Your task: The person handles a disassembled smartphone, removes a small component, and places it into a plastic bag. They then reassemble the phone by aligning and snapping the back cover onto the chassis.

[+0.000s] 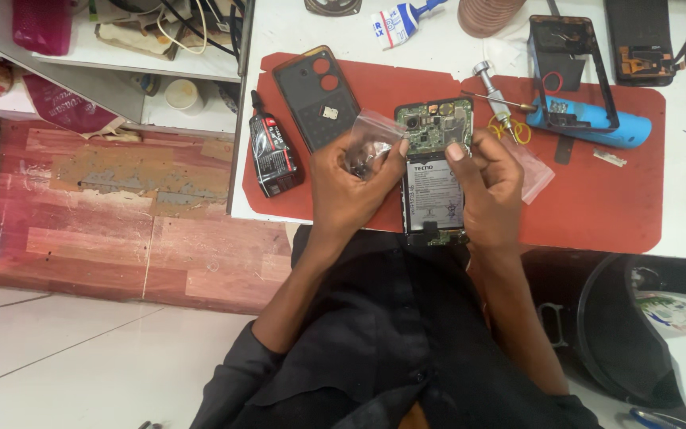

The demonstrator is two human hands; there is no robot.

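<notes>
The left hand (351, 179) pinches a small clear plastic bag (371, 139) between thumb and fingers, closed on it, with dark small parts bunched at its bottom; the right hand (482, 187) hovers just beside it with fingertips drawn narrow — whether they grip some tiny piece cannot be told. Directly beneath and between both sets of fingers lies the opened phone (434, 171), its green circuit board and battery bare, resting on the red mat (597, 199) of the table (438, 40).

To do this well, I would judge, the bag is best kept low over the mat, mouth upward, so any part that slips lands on red and not on the floor; the right fingers should go in singly and pinch one piece, not rake. To the left of the fingers sit the black back cover (315, 95) and a glue tube (273, 155); to the right a screwdriver (495, 95) and a blue tool (597, 123) — near enough to reach without letting go of the bag.
</notes>
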